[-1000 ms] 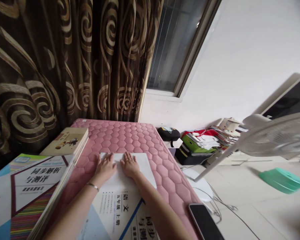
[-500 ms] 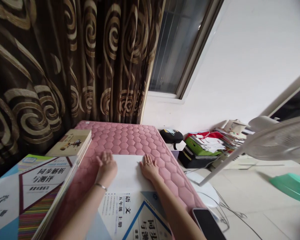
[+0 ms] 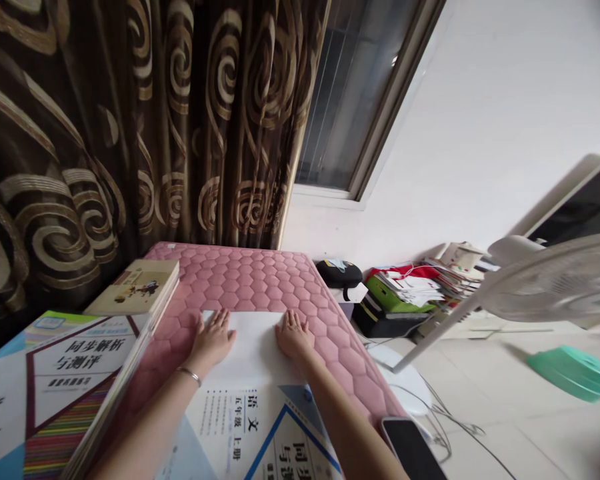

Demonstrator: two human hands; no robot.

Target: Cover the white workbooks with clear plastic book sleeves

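My left hand (image 3: 214, 339), with a bracelet on its wrist, lies palm down and open on the left part of a white sheet (image 3: 256, 347). On the sheet's right side my right hand (image 3: 295, 335) also rests flat, its fingers stretched forward. The sheet lies at the far end of a white and blue workbook (image 3: 225, 427) with large Chinese characters on its cover. Whether the sheet joins the workbook cannot be made out. Both lie on a pink quilted pad (image 3: 250, 280). My forearms hide parts of the cover.
To the left stand stacked workbooks (image 3: 75, 367) and a beige book (image 3: 137, 283). A phone (image 3: 413, 447) lies at the right edge. Beyond are a white fan (image 3: 540, 287), cables, piled papers (image 3: 415, 290), a black case (image 3: 339, 273) and a green plastic item (image 3: 575, 373). A patterned curtain (image 3: 180, 133) hangs behind.
My left hand has come down and shifted inward onto the sheet's left edge. My right hand stays nearly in place, its fingers closer together. The view has shifted slightly.
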